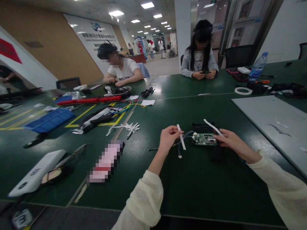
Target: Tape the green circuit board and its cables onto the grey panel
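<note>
Between thumb and fingertips, my left hand (169, 137) pinches a short white strip (182, 140). Just right of it is a green circuit board (202, 139) with dark parts around it, gripped at its right end by my right hand (229, 142). A second white strip (212, 126) sticks out to the upper left from the fingers of that same hand. Dark cables (179, 150) run from the board's left end, past my left hand; one ends in a small pale plug. What the right fingers touch under the board is hidden.
A heap of white strips (132, 128) and a blurred phone (106, 163) lie left on the green table. Further left are a white device (38, 172) and a blue tray (50, 119). A grey board (275, 118), tape roll (243, 91) and bottle (258, 67) stand right. Two people sit opposite.
</note>
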{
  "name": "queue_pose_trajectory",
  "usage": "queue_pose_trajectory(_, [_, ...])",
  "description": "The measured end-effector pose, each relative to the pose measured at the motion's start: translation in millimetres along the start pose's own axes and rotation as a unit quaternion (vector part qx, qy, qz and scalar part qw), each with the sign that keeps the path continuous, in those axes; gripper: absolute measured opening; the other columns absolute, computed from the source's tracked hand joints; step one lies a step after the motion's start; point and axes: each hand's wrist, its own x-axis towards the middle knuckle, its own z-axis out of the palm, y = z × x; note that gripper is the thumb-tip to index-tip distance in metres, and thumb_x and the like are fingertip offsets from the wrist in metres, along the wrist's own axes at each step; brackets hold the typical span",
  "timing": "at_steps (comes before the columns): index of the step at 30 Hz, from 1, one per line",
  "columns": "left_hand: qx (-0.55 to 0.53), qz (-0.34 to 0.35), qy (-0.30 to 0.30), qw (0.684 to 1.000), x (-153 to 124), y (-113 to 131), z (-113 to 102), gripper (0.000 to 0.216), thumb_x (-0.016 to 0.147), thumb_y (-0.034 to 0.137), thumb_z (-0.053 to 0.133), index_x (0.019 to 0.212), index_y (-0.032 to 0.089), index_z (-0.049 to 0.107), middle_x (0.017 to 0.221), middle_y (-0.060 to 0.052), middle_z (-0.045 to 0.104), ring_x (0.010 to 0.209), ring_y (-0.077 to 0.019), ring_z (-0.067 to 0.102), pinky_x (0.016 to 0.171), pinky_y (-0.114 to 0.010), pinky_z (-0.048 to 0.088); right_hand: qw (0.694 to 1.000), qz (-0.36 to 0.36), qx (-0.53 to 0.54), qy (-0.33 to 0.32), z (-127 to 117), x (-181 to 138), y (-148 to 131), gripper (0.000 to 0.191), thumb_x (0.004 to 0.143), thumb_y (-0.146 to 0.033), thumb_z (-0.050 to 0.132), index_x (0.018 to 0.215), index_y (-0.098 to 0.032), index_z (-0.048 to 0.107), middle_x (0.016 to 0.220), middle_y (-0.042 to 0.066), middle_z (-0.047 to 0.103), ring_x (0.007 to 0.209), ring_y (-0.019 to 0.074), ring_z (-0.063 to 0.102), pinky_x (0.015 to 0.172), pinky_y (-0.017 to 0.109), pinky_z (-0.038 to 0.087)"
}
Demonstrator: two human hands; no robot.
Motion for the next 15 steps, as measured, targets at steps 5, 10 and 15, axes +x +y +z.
queue_pose_trajectory(5, [-0.004,-0.005,-0.003,1.0,-1,5,-1,0.023,0.07,0.031,0.074,0.085,0.015,0.066,0.078,-0.004,0.071,0.069,-0.0138,0.067,0.065,-0.025,0.052,0.997,-0.008,-0.059,0.049,-5,7,10,0.063,0.078,-0.044,0.064,0.131,-0.016,0.045,0.11,0.009,0.065,0.095,0.022,0.064,0.071,0.031,0.057])
queue_pose_trajectory(10, [0.005,-0.004,0.005,1.0,-3,3,0,0.023,0.073,0.032,0.071,0.088,0.015,0.065,0.08,-0.005,0.07,0.069,-0.0148,0.068,0.061,-0.024,0.053,0.961,-0.066,-0.246,0.111,-18,13,17,0.057,0.085,-0.05,0.051,0.128,-0.013,0.051,0.094,0.008,0.069,0.078,0.0203,0.066,0.065,0.033,0.056])
queue_pose_trajectory(15, [0.007,-0.005,-0.009,1.0,-5,5,2,0.022,0.077,0.029,0.068,0.094,0.015,0.062,0.085,-0.004,0.068,0.07,-0.0147,0.069,0.062,-0.025,0.053,0.868,-0.162,-0.418,0.215,-26,11,10,0.046,0.086,-0.045,0.049,0.119,-0.015,0.059,0.092,0.009,0.066,0.08,0.0223,0.064,0.073,0.038,0.053])
